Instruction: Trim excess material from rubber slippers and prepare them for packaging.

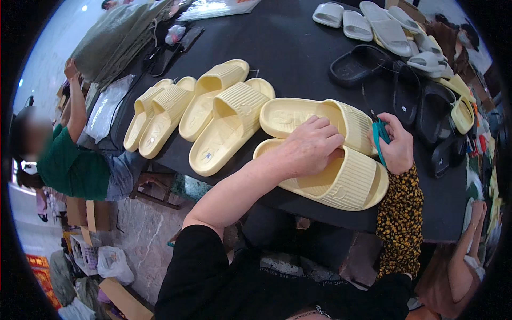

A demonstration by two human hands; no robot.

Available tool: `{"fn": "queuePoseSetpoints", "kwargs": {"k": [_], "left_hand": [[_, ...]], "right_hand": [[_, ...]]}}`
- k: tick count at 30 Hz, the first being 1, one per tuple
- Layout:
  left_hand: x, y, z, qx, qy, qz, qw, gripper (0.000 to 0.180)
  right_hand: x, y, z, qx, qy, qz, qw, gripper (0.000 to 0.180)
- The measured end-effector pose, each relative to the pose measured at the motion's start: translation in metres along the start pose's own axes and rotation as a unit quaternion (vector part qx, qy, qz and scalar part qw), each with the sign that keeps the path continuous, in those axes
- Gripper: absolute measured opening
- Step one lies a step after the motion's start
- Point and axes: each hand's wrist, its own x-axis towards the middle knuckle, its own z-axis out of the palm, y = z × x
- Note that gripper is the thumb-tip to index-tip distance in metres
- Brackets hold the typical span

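Observation:
Two large pale yellow slide sandals lie side by side in front of me, the farther sandal [285, 114] and the nearer sandal [357, 178]. My left hand [314, 146] is closed at the inner edges of their straps and pinches the nearer sandal's strap; its fingertips are partly hidden. In my right hand [397, 143] are teal-handled scissors [380, 140], held beside the toe of the farther sandal with the blades pointing away from me. To the left stand a medium yellow pair [229, 120] and a smaller yellow pair [162, 114].
The dark table [288, 42] carries black sandals [357, 66] and a heap of white sandals [386, 29] at the right. Grey-green cloth [114, 42] and a clear plastic bag [110, 104] lie at the left. A person in green [72, 160] sits there; another person's arm [461, 261] shows at lower right.

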Motion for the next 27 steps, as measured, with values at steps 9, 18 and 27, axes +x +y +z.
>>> {"fn": "queuePoseSetpoints", "kwargs": {"k": [9, 18, 27], "left_hand": [[0.016, 0.001, -0.002, -0.045, -0.025, 0.03, 0.998, 0.017], [0.004, 0.012, -0.002, 0.011, -0.038, -0.032, 0.999, 0.021], [0.0, 0.022, -0.012, 0.047, -0.024, -0.042, 0.998, 0.014]], "right_hand": [[0.003, 0.006, -0.016, -0.049, 0.049, -0.025, 0.997, 0.038], [0.008, 0.029, -0.009, -0.06, 0.068, 0.06, 0.994, 0.043], [0.014, 0.031, -0.008, 0.072, 0.216, 0.007, 0.974, 0.045]]}}
